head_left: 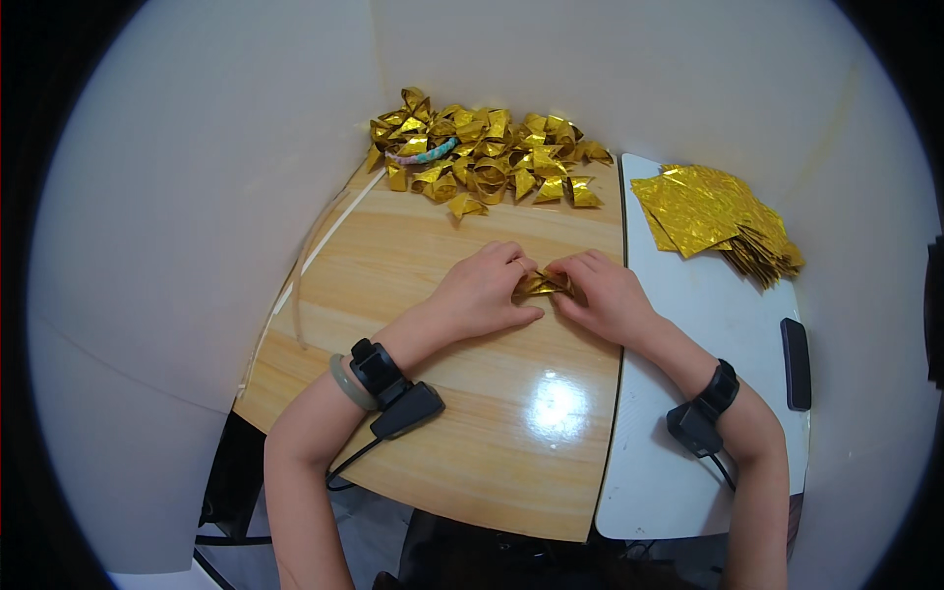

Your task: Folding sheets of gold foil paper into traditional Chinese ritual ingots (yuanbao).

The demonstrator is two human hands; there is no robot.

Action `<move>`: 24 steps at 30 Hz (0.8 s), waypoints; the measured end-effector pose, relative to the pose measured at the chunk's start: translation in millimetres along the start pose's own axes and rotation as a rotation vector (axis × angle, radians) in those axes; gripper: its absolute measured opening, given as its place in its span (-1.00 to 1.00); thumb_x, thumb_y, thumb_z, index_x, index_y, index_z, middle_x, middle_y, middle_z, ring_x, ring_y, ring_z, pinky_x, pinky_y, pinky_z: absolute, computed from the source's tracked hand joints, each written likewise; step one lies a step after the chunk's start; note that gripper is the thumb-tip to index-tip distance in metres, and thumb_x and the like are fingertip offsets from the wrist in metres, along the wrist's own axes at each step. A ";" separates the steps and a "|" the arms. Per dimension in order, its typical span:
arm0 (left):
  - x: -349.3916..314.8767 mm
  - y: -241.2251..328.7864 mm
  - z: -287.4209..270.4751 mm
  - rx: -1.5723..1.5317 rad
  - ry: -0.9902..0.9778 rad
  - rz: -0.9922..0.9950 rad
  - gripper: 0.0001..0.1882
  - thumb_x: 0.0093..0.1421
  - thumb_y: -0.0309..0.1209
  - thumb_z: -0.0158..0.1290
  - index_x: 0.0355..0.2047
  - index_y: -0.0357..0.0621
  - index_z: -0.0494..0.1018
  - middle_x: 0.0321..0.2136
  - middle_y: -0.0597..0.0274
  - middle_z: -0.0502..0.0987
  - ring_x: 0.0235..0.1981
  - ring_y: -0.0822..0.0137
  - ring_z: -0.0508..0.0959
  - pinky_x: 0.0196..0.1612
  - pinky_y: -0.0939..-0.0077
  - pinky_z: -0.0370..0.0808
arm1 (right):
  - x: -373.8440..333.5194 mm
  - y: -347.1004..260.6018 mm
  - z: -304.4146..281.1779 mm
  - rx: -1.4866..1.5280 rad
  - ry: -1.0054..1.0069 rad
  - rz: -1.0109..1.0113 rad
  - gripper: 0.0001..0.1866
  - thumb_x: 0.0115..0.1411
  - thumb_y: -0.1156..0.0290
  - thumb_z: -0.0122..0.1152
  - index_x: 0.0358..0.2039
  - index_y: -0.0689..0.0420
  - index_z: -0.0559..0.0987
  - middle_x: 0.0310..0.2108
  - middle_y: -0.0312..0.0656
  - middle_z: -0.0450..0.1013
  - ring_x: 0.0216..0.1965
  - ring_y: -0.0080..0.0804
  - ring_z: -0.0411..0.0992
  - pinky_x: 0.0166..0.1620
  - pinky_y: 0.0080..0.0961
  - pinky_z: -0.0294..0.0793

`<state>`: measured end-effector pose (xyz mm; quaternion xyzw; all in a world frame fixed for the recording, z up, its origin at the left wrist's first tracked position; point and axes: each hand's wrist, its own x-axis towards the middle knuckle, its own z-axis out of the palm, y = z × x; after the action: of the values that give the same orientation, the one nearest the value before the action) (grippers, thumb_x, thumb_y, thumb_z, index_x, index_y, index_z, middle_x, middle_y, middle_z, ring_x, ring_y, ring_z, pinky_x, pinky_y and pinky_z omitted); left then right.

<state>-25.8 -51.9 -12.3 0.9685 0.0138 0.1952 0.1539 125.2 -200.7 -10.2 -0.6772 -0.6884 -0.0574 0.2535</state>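
Observation:
A small folded piece of gold foil paper [540, 285] is held between my two hands above the wood-grain table. My left hand [489, 288] grips its left end, with the fingers curled and the thumb near the tabletop. At the right end, my right hand [602, 293] pinches the paper between thumb and fingers. Parts of the paper are hidden behind my fingers. Beyond my hands lies a heap of folded gold paper pieces [492, 177], some curled, some pointed.
A pink and blue band [423, 155] lies among the folded pieces. On the white table [678, 413] at right rest a fanned stack of flat gold sheets [700, 211] and a dark phone-like slab [796, 364]. Pale walls [521, 59] enclose the back and sides. Dark devices with cables sit on both my wrists.

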 end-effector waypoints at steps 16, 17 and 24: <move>-0.5 -7.5 9.1 -0.103 0.131 -0.022 -0.63 0.02 -0.48 0.13 -0.11 -0.14 0.42 -0.38 0.11 0.45 -0.32 0.13 0.47 -0.25 0.35 0.43 | -4.7 3.5 1.9 0.115 0.094 0.017 -0.73 0.06 0.46 0.10 -0.18 0.13 0.50 -0.34 -0.12 0.48 -0.32 -0.13 0.46 -0.28 -0.31 0.47; 0.0 -6.0 9.0 -0.110 0.124 -0.043 -0.64 0.02 -0.49 0.12 -0.12 -0.13 0.42 -0.38 0.12 0.45 -0.32 0.14 0.48 -0.25 0.35 0.43 | -4.7 3.1 1.5 0.111 0.093 0.016 -0.75 0.04 0.49 0.10 -0.21 0.12 0.50 -0.36 -0.13 0.48 -0.35 -0.13 0.46 -0.30 -0.31 0.47; -1.0 -8.5 6.7 -0.075 0.121 0.019 -0.70 0.01 -0.49 0.13 -0.18 -0.10 0.46 -0.41 0.16 0.44 -0.35 0.16 0.49 -0.28 0.37 0.44 | -5.8 4.9 2.1 0.112 0.132 0.027 -0.84 -0.01 0.54 0.11 -0.35 0.12 0.47 -0.39 -0.15 0.45 -0.41 -0.15 0.45 -0.36 -0.31 0.46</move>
<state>-23.9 -45.8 -21.2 0.9487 0.0066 0.2550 0.1870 129.1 -204.7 -15.8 -0.6660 -0.6629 -0.0598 0.3368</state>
